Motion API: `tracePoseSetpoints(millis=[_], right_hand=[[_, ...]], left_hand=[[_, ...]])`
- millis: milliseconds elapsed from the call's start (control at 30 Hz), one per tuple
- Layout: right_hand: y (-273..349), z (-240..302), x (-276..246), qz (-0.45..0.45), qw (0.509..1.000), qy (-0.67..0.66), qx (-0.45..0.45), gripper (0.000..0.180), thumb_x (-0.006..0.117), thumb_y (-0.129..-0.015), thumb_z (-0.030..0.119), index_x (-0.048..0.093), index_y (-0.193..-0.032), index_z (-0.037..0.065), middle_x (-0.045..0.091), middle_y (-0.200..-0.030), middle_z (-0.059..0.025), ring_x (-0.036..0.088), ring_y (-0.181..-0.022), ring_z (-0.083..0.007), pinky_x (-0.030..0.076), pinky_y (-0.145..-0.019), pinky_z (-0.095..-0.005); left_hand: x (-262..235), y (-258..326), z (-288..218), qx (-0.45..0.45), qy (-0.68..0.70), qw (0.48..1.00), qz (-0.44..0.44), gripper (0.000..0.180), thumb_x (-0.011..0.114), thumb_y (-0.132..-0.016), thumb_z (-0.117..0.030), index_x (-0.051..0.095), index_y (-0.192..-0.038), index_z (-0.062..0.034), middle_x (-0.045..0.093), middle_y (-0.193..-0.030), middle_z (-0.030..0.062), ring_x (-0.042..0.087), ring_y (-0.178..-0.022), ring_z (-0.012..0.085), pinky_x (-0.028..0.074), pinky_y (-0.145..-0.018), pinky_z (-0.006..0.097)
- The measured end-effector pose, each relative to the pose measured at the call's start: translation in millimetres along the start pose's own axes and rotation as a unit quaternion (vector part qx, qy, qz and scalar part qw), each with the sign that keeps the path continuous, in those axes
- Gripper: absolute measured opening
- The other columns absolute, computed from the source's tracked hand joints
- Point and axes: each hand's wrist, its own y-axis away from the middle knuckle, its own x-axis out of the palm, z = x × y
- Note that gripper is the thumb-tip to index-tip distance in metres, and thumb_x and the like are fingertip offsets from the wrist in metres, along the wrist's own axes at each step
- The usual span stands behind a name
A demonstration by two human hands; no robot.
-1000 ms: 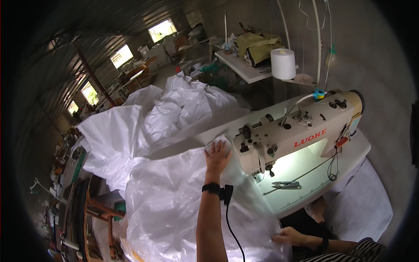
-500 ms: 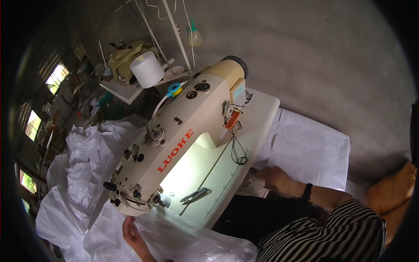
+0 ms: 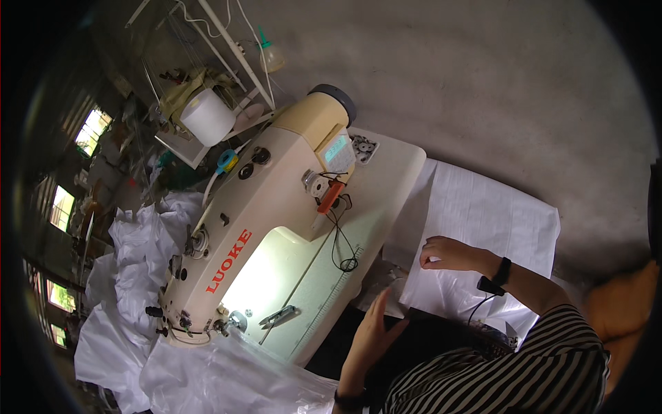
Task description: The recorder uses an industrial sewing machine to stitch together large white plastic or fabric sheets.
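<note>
My left hand [image 3: 371,337] is raised over my dark-clothed lap, near the front edge of the sewing machine table. Its fingers are stretched out and nothing is in them. Farther right, my right hand [image 3: 448,255] is closed with curled fingers, over a white woven sheet [image 3: 493,214]; whatever the fingers hold is hidden. The sewing machine [image 3: 265,186] stands to the left with its lamp lit. Thin white, partly see-through material [image 3: 221,372] lies by the needle end and spills over the front edge. Thread snips [image 3: 278,317] rest on the machine bed.
A white thread cone [image 3: 208,117] stands behind the machine. An orange-red tool with black cord [image 3: 331,198] hangs on the machine's body. A bobbin tray [image 3: 363,148] sits at the table's far end. Crumpled white material [image 3: 141,241] is heaped on the left. A grey wall rises behind.
My left hand has left the white material by the needle and moved right, over my lap. My right hand has risen from the table's edge to over the white sheet. The view has shifted.
</note>
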Motion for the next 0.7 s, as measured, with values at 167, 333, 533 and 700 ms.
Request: tracePoseSetpoints(millis=[167,333,533,700], right_hand=[[48.4,10.6,4.7,-0.114,0.984,-0.083,0.105,0.015,0.064,-0.092,0.021,0.065,-0.097,0.006,0.066,-0.093,-0.0086,0.064,-0.094,-0.0265,0.051,-0.084,-0.0373],[80.4,27.3,51.7,-0.14,0.984,-0.025,0.107,0.052,0.074,-0.084,0.029,0.054,-0.126,0.006,0.057,-0.128,-0.0128,0.057,-0.117,-0.03,0.048,-0.098,-0.0388],[65.0,53.2,99.9,-0.205,0.969,-0.035,0.137,0.071,0.077,-0.078,0.021,0.045,-0.139,0.005,0.05,-0.14,-0.0153,0.053,-0.124,-0.0348,0.047,-0.101,-0.042],[71.9,35.8,62.4,-0.179,0.968,0.006,0.175,0.039,0.069,-0.085,0.016,0.061,-0.121,0.006,0.063,-0.121,-0.008,0.065,-0.102,-0.0257,0.056,-0.084,-0.036]], left_hand=[[121.8,-80.5,127.1,-0.027,0.112,0.991,-0.073,0.08,0.079,-0.082,-0.026,0.037,-0.145,0.0004,0.053,-0.138,0.022,0.056,-0.122,0.0265,0.045,-0.102,0.037],[140.0,-75.5,118.0,-0.267,0.256,0.916,0.159,0.048,0.074,-0.083,-0.023,0.059,-0.121,0.0032,0.067,-0.106,0.0094,0.064,-0.096,0.0186,0.052,-0.083,0.034],[103.5,-54.0,32.2,-0.233,0.45,0.857,0.091,0.046,0.06,-0.098,-0.029,0.051,-0.132,0.0006,0.061,-0.12,0.0104,0.062,-0.105,0.0183,0.055,-0.086,0.033],[109.3,-64.3,45.2,-0.225,0.538,0.811,0.049,0.046,0.053,-0.102,-0.033,0.048,-0.135,-0.001,0.057,-0.129,0.0111,0.061,-0.112,0.0203,0.053,-0.093,0.038]])
